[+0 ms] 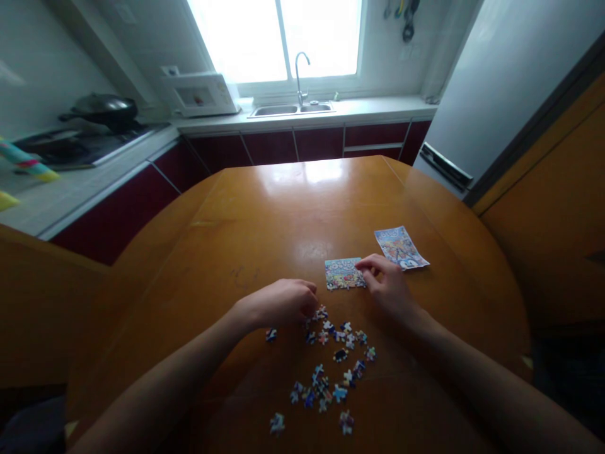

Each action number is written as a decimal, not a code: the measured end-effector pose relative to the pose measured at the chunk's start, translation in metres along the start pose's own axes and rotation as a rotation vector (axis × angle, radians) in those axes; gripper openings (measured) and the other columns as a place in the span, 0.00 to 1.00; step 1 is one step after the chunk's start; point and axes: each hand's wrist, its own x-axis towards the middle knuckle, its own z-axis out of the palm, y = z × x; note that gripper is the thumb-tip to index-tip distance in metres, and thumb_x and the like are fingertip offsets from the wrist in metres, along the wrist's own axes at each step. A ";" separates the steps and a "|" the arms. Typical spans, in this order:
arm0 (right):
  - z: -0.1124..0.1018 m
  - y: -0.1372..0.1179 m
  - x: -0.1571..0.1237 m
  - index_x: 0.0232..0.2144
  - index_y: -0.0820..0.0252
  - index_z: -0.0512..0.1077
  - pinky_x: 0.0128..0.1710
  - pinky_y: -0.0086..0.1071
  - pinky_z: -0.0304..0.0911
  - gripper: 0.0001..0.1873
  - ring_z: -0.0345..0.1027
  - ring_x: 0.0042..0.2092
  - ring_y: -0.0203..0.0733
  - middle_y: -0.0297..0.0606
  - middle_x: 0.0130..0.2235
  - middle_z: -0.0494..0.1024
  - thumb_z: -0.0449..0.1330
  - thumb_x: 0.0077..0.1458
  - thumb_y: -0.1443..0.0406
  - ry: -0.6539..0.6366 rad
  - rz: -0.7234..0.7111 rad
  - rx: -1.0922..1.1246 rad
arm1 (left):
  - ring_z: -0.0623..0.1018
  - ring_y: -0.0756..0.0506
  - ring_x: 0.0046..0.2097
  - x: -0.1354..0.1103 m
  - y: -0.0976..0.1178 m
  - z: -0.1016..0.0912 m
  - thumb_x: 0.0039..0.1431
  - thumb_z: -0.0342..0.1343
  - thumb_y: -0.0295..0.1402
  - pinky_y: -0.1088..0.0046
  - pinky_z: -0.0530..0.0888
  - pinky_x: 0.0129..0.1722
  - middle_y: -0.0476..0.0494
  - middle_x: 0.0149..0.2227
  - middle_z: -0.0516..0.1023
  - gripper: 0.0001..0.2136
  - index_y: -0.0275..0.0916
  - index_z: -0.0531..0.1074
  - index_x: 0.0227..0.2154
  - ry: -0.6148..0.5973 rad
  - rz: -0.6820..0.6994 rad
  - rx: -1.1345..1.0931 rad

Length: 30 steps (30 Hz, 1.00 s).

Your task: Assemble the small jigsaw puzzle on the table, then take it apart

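A partly joined jigsaw puzzle [344,273] lies flat on the wooden table, its lower edge jagged. My right hand [388,284] rests at its right side, fingers bent and somewhat apart, the fingertips touching the top right part. Just below and left of the puzzle, my left hand [287,301] is closed, its fingers curled down at the upper end of the loose puzzle pieces [323,337]. Its fingertips are hidden, so whatever they pinch does not show. More loose pieces [319,384] lie clustered nearer to me, with single ones scattered around.
A printed picture sheet [401,247] lies behind my right hand on the wooden table [283,208]. Beyond the table are a counter with a sink [293,110], a white microwave [202,94] and a stove with a lidded pan [101,108]. A fridge [496,94] stands right.
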 end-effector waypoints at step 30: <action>0.005 0.000 -0.002 0.33 0.57 0.77 0.39 0.37 0.63 0.10 0.70 0.39 0.43 0.38 0.35 0.78 0.56 0.57 0.73 -0.021 -0.014 0.006 | 0.70 0.52 0.27 0.037 -0.025 0.040 0.59 0.59 0.30 0.78 0.67 0.29 0.47 0.27 0.78 0.06 0.34 0.80 0.31 0.487 -0.056 -0.396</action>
